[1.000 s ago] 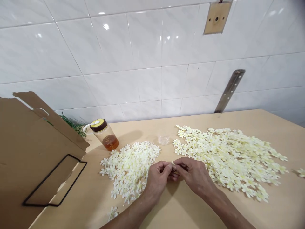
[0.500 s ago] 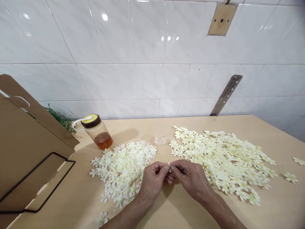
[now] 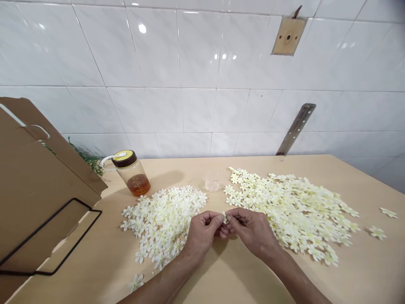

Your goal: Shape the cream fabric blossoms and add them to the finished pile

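Both my hands meet at the middle of the table, fingertips together over one small pale artificial flower [image 3: 225,218]. My left hand [image 3: 203,231] pinches it from the left between thumb and fingers. From the other side, the thumb and forefinger of my right hand [image 3: 251,230] press on the same flower; much of it is hidden by the fingers. Left of my hands lies a heap of white flowers [image 3: 167,219]. A wider heap of yellowish flowers [image 3: 294,207] spreads to the right.
Behind my hands sits a small clear plastic piece [image 3: 212,185]. A bottle with amber liquid [image 3: 138,181] stands at the back left, beside a cardboard box [image 3: 41,190] and a black wire frame [image 3: 79,236]. Loose flowers [image 3: 377,232] lie far right. A tiled wall [image 3: 196,109] closes the back.
My view has shifted slightly. Both hands stay together at the same place, and a little more of the pale flower shows between the fingertips.
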`<act>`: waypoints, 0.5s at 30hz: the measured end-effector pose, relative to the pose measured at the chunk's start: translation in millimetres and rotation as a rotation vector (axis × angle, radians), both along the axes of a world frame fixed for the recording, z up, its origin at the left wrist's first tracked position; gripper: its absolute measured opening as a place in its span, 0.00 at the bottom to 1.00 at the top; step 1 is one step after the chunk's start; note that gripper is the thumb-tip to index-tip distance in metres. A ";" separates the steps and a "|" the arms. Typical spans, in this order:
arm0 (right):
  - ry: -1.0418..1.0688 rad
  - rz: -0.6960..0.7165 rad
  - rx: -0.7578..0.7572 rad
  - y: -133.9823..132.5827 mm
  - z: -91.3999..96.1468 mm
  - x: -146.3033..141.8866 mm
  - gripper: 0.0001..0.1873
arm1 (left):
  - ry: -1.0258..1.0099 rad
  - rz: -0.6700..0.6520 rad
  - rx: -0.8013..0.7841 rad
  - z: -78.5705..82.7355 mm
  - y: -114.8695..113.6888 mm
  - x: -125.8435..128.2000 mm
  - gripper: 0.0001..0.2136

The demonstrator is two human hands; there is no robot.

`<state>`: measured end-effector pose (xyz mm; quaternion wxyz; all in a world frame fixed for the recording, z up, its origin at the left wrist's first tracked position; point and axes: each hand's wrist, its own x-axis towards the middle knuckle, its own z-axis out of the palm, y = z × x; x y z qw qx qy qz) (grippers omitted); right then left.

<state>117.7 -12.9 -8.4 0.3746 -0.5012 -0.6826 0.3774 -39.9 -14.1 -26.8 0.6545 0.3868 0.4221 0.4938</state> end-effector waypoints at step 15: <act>0.067 0.022 -0.103 2.3 2.5 2.1 0.12 | -0.023 -0.024 0.022 -0.9 -1.0 -2.1 0.15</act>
